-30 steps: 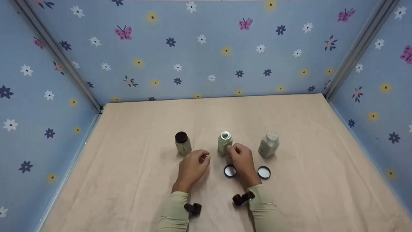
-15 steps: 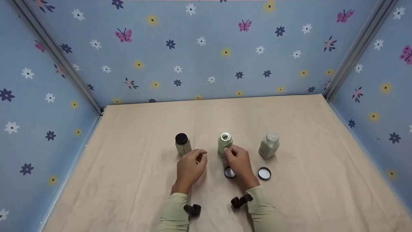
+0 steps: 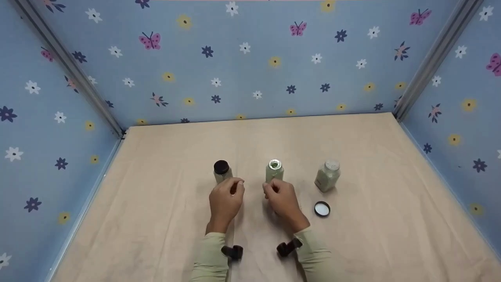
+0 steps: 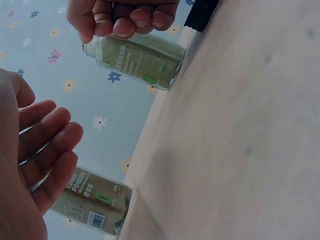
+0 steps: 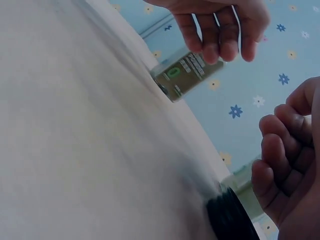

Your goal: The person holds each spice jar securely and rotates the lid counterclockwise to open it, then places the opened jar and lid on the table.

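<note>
head view shows a beige tabletop (image 3: 164,203) inside blue walls with flowers and butterflies. from left to right, first stands the capped jar (image 3: 222,171), upright, with a black cap on top. in the left wrist view its label reads "powder", with a second line that looks like "rub", a green round mark and a small barcode; the first word is not sharp enough to read.

the left hand (image 3: 224,199) is just in front of this jar. its fingers are loosely curled and hold nothing, and in the left wrist view they stay a little apart from the glass.

next is the open jar (image 3: 274,170) in the middle, upright, without cap, with greenish powder inside. its label has pale writing that i cannot read, and a green mark near the bottom.

the right hand (image 3: 281,199) is just in front of the open jar. its fingers are curled, with the tips close to the jar's upper part; i cannot tell if they touch it.

further right stands the shaker jar (image 3: 327,175), also uncapped, with a pale top. near it, in front, lies one loose lid (image 3: 322,209) on the tabletop, black rim with white inside.
</note>
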A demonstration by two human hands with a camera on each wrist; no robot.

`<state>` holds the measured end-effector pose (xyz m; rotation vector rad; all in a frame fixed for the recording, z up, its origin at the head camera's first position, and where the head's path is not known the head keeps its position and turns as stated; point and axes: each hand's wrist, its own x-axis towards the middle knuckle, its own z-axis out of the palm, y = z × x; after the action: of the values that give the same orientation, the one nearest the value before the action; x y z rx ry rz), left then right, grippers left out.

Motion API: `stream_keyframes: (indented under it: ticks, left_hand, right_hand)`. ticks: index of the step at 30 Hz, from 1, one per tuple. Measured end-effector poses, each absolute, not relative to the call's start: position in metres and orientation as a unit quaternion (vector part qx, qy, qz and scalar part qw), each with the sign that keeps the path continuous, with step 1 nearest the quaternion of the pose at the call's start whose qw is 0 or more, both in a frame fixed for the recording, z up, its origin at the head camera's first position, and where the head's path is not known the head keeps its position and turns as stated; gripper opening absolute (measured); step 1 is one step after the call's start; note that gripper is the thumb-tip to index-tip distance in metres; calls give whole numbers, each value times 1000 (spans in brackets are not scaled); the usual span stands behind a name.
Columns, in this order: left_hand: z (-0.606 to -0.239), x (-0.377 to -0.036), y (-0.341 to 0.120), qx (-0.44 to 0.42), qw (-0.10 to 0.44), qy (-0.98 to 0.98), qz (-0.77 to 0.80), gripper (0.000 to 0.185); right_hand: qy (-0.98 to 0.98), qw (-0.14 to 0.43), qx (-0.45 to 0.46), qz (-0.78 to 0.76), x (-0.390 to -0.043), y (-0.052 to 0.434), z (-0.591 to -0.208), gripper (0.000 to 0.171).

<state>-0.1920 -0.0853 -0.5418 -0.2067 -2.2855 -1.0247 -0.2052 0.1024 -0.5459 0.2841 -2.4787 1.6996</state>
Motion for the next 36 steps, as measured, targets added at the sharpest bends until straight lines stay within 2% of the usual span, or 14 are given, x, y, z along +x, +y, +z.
stream_keyframes:
  ticks: [15,36]
  left_hand:
    - [-541,-196,-97,-59,353,-841,-405,13]
    - [-547,-196,-109,-36,373,-828,-417,15]
  right_hand:
    - [-817,52,140,557,-210,69,-547,29]
    - [-812,23,127,570,-219,40,-555,27]
